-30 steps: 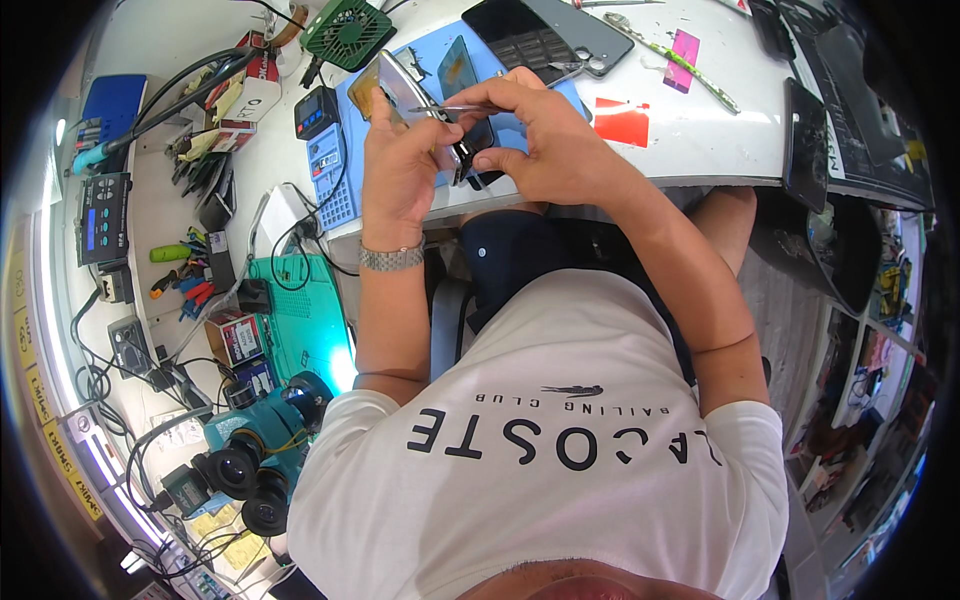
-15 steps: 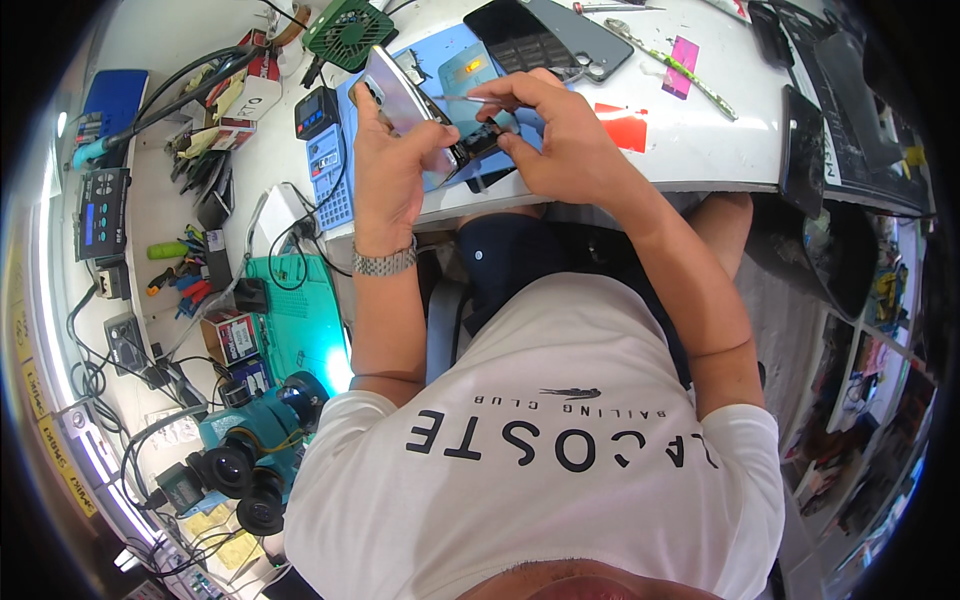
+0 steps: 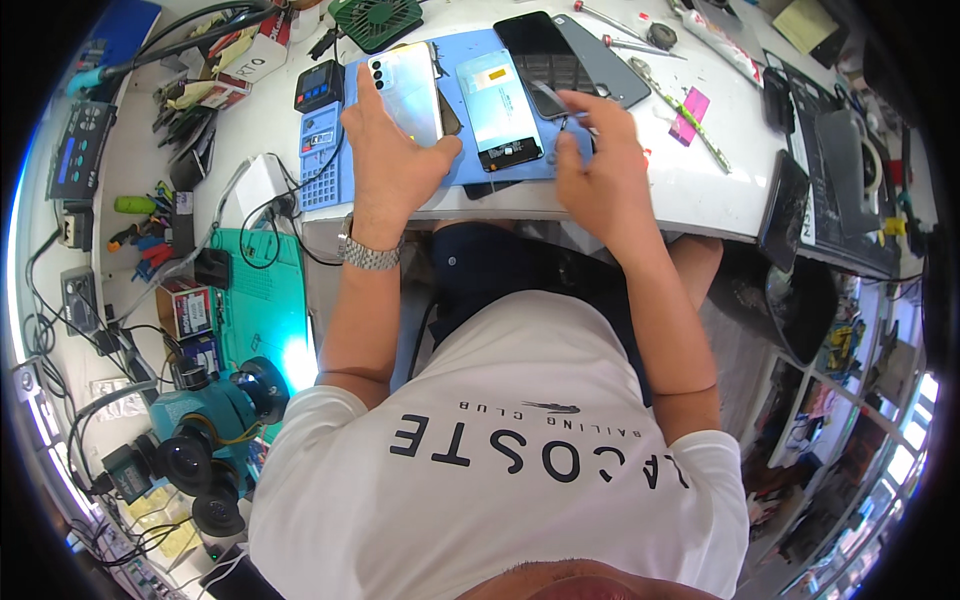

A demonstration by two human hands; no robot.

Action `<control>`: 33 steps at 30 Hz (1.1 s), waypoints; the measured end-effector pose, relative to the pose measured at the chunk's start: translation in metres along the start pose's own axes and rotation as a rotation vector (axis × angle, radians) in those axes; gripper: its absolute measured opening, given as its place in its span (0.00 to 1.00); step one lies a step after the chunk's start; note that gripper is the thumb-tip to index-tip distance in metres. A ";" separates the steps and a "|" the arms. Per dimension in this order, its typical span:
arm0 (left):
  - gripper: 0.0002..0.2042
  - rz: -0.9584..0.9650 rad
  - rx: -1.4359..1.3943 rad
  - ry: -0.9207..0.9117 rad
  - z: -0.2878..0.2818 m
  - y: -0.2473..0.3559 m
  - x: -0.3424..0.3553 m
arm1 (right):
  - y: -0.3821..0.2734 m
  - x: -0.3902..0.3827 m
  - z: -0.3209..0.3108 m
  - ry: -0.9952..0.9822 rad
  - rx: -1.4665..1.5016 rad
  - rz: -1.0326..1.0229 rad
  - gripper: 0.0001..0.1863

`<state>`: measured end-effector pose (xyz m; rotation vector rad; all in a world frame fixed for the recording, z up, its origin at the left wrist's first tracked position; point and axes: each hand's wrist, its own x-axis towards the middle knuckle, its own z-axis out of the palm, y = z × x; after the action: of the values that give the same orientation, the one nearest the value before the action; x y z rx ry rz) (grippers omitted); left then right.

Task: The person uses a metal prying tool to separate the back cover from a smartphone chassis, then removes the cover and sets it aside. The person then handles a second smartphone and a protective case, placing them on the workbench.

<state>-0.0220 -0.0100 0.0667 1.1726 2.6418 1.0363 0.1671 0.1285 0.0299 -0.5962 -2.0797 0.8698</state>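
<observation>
As the head view looked down on a bench: a pale phone [image 3: 408,90] was over a blue mat [image 3: 465,170], left of a light-blue phone part [image 3: 500,110].
Left hand [image 3: 395,160]: it spread around the phone's near end, thumb and forefinger apart; its pressure could not be told.
Right hand [image 3: 605,165]: it appeared to pinch a slim grey tool [image 3: 551,98], blurred.
Tool tip: a slip could have scratched the black-faced phone [image 3: 540,55] nearby.
Phone part: a careless sleeve or wrist could have dragged it.
White shirt [image 3: 500,350]: it bore dark capitals.
Carton [image 3: 263,60]: black handwriting showed.
</observation>
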 end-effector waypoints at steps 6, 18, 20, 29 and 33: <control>0.57 0.067 0.088 0.135 0.008 -0.019 -0.004 | 0.038 0.013 -0.029 0.184 -0.398 0.213 0.17; 0.54 0.150 0.009 0.161 0.016 -0.036 -0.001 | 0.072 0.025 -0.038 0.156 -0.669 0.236 0.10; 0.53 0.178 0.025 0.199 0.018 -0.039 -0.002 | 0.072 0.024 -0.038 0.161 -0.661 0.235 0.10; 0.41 0.279 -0.105 0.539 0.021 -0.037 -0.012 | 0.024 0.019 -0.024 0.214 -0.223 0.386 0.08; 0.31 0.413 -0.208 0.609 0.035 -0.041 -0.022 | -0.016 0.004 0.000 -0.032 -0.058 0.479 0.14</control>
<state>-0.0217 -0.0250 0.0102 1.5976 2.6301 1.9641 0.1629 0.1209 0.0436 -1.1483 -2.0265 1.0894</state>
